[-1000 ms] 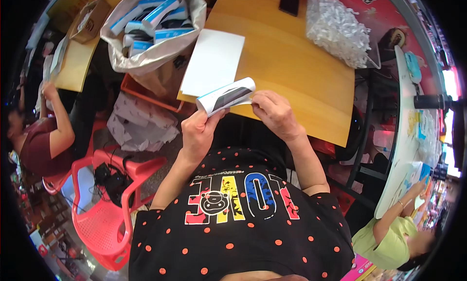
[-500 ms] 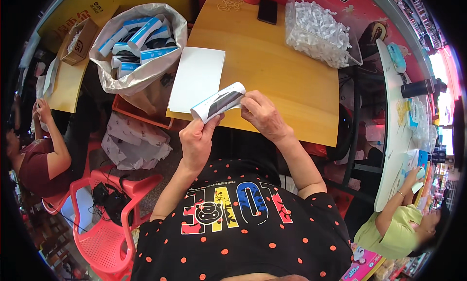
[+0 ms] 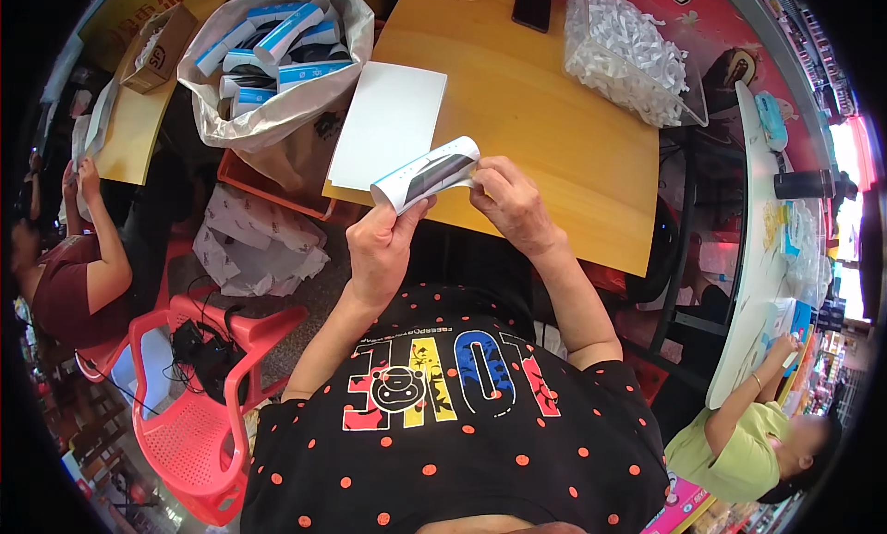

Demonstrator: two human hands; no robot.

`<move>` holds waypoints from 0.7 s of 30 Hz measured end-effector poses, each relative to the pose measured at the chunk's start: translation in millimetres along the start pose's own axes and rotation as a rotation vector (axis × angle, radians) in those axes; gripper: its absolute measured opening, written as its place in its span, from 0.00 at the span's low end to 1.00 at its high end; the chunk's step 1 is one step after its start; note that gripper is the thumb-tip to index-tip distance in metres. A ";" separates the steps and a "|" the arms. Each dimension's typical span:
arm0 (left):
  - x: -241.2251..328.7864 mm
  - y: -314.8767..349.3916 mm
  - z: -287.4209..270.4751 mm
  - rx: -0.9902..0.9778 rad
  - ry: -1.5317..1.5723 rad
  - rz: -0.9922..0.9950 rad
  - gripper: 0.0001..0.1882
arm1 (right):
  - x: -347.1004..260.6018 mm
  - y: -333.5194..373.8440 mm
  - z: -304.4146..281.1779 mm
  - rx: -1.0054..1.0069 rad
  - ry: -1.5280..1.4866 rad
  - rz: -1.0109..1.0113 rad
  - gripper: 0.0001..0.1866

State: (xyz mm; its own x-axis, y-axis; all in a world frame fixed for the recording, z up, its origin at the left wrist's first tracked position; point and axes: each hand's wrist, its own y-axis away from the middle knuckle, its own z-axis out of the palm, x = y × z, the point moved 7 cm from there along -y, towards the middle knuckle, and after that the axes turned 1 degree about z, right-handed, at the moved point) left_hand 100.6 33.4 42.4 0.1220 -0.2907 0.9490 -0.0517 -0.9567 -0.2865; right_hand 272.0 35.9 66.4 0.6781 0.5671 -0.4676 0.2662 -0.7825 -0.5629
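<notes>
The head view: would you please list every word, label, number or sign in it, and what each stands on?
I'll leave wording uncopied, but print stands here:
Black shirt: large multicoloured letters, legible; the thin white line is too small.
Cardboard box: dark print on its side.
Yellow panel: dark characters, blurred.
Red wall: bold lettering, partly cut off.
Rolled sheet: tiny marks, too small to read.
Blue-and-white rolls: marks too small to read.

The person (image 3: 453,451) is wearing a black short-sleeved T-shirt (image 3: 476,483), scattered with orange-red dots (image 3: 430,470). On its front, large letters (image 3: 485,372) are showing red, yellow and blue, with a cartoon animal face (image 3: 397,387) among them. Dark clothing (image 3: 490,275) is also covering the legs.
</notes>
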 end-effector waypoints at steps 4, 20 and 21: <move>-2.3 0.2 -0.2 0.003 -0.002 0.002 0.08 | 8.0 5.6 4.9 -0.014 -0.019 0.032 0.12; 23.1 -3.8 -2.5 -0.104 -0.257 0.227 0.10 | 55.8 13.2 -2.4 -0.335 -0.587 0.671 0.08; 23.7 -4.4 -2.5 -0.111 -0.266 0.240 0.10 | 54.0 12.4 -2.1 -0.349 -0.599 0.650 0.08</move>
State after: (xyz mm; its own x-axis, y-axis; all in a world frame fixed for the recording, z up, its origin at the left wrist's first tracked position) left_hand 101.3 30.8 66.5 0.3463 -0.5139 0.7848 -0.2151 -0.8578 -0.4668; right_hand 313.4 56.3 35.6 0.3268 -0.0451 -0.9440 0.2158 -0.9689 0.1210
